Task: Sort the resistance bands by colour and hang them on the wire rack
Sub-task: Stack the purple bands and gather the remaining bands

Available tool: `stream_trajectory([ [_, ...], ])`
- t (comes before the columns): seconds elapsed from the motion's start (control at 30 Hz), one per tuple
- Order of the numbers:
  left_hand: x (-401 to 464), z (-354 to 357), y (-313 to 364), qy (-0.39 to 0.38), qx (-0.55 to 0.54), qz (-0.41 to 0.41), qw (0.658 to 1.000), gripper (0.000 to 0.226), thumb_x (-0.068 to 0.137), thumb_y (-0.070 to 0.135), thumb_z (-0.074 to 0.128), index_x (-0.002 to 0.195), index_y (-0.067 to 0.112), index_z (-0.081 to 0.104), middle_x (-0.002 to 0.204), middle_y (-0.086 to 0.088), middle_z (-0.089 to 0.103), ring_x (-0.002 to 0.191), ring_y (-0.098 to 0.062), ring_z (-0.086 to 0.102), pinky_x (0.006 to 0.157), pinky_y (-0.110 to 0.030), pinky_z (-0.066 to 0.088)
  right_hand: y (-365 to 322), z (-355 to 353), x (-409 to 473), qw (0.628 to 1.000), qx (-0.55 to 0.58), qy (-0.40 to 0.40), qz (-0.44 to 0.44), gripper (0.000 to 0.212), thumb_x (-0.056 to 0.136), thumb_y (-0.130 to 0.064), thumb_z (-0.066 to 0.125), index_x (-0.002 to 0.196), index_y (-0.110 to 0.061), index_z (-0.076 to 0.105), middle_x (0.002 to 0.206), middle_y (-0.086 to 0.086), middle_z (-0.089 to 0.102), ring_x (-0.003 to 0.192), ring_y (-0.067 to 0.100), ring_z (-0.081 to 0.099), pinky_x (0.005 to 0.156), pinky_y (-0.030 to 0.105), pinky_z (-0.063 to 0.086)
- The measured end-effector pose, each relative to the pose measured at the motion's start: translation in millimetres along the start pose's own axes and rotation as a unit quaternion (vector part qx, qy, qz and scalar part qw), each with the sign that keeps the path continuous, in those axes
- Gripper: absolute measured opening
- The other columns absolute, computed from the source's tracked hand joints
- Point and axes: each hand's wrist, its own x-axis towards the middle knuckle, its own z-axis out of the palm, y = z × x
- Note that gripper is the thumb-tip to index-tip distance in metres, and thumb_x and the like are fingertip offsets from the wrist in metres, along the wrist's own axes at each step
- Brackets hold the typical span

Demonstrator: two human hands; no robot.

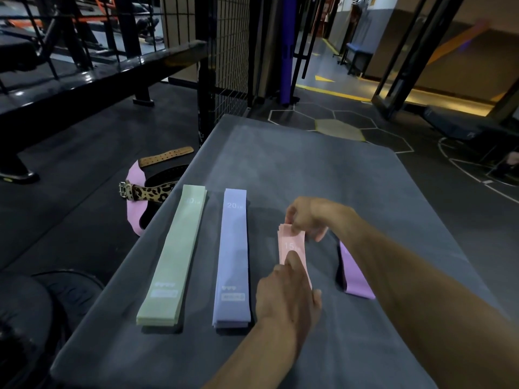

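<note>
On the grey padded bench (280, 153) lie sorted stacks of flat resistance bands: a pale green stack (174, 256) at the left and a lavender-blue stack (233, 256) marked 20 beside it. A pink stack (292, 245) marked 15 is held at both ends: my right hand (306, 217) pinches its far end, my left hand (286, 293) covers its near end. A purple band (355, 273) lies to the right, partly under my right forearm. The black wire rack (230, 51) stands upright past the bench's far left corner.
On the dark floor left of the bench lie a pink band (134, 209), a leopard-print belt (146, 193) and a brown leather belt (165, 157). A black weight plate (64, 293) sits at the lower left. Gym frames stand behind.
</note>
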Motion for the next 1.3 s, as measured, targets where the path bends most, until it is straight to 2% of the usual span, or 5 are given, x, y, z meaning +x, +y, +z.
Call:
stream_trajectory([
  [0.27, 0, 0, 2, 0.001, -0.004, -0.006, 1.0, 0.039, 0.098, 0.045, 0.049, 0.121, 0.017, 0.037, 0.115, -0.009, 0.065, 0.1, -0.028, 0.068, 0.071, -0.033, 0.043, -9, 5, -6, 0.999, 0.035, -0.014, 0.026, 0.02, 0.096, -0.012, 0.058, 0.115, -0.012, 0.064, 0.103, 0.02, 0.073, 0.086, 0.033, 0.076, 0.071, 0.046, 0.064],
  [0.5, 0, 0, 0, 0.005, 0.005, 0.005, 1.0, 0.047, 0.098, 0.047, 0.048, 0.128, 0.013, 0.036, 0.116, -0.009, 0.066, 0.102, -0.027, 0.068, 0.07, -0.032, 0.041, -31, 11, -24, 0.999, -0.01, -0.015, 0.045, 0.044, 0.088, -0.049, 0.063, 0.103, -0.007, 0.062, 0.098, 0.014, 0.068, 0.082, 0.034, 0.073, 0.073, 0.046, 0.063],
  [0.77, 0, 0, -1, 0.01, 0.011, 0.009, 1.0, 0.047, 0.099, 0.048, 0.049, 0.129, 0.013, 0.036, 0.118, -0.009, 0.065, 0.103, -0.027, 0.067, 0.077, -0.034, 0.048, -39, 24, -19, 0.988, -0.118, 0.098, 0.027, 0.022, 0.086, -0.022, 0.06, 0.069, -0.015, 0.046, 0.072, 0.003, 0.05, 0.059, 0.026, 0.051, 0.049, 0.025, 0.042],
  [1.03, -1, -2, -2, 0.014, 0.009, 0.015, 1.0, 0.05, 0.098, 0.05, 0.049, 0.128, 0.014, 0.035, 0.119, -0.009, 0.064, 0.104, -0.028, 0.067, 0.071, -0.034, 0.038, -26, 2, -17, 0.999, -0.044, -0.003, 0.02, 0.049, 0.084, -0.055, 0.07, 0.102, -0.01, 0.065, 0.096, 0.01, 0.068, 0.084, 0.028, 0.072, 0.07, 0.042, 0.063],
  [1.3, -3, -16, 1, 0.039, 0.03, 0.055, 0.997, 0.053, 0.086, 0.046, 0.071, 0.121, 0.018, 0.043, 0.107, -0.008, 0.065, 0.093, -0.032, 0.068, 0.061, -0.03, 0.031, 3, -4, 3, 0.994, -0.096, -0.025, -0.042, 0.025, 0.087, -0.014, 0.069, 0.109, -0.028, 0.067, 0.107, 0.005, 0.071, 0.076, 0.018, 0.063, 0.072, 0.032, 0.06],
])
